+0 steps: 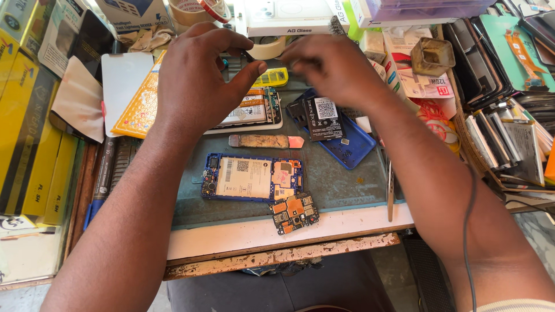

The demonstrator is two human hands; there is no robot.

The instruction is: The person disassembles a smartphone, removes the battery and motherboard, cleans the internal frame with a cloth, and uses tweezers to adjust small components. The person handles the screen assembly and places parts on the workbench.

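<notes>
My left hand [199, 75] is raised over the back of the mat, thumb and forefinger pinched on a tiny dark part [248, 56]. My right hand [332, 66] hovers close beside it, blurred, fingers curled toward the same part; what it grips I cannot tell. Under the left hand lies an opened phone with its battery exposed [254, 110]. Nearer me on the grey-blue mat [335, 185] lies a blue phone frame with a battery [251, 178], and an orange circuit board [295, 212] sits at its lower right corner.
A blue back cover [347, 147] carries a black battery [324, 118]. A flat scraper tool [266, 141] lies mid-mat; metal tweezers [391, 190] rest at the mat's right edge. Yellow boxes [29, 144] line the left, phone screens and parts [503, 133] stack right, boxes and tape rolls behind.
</notes>
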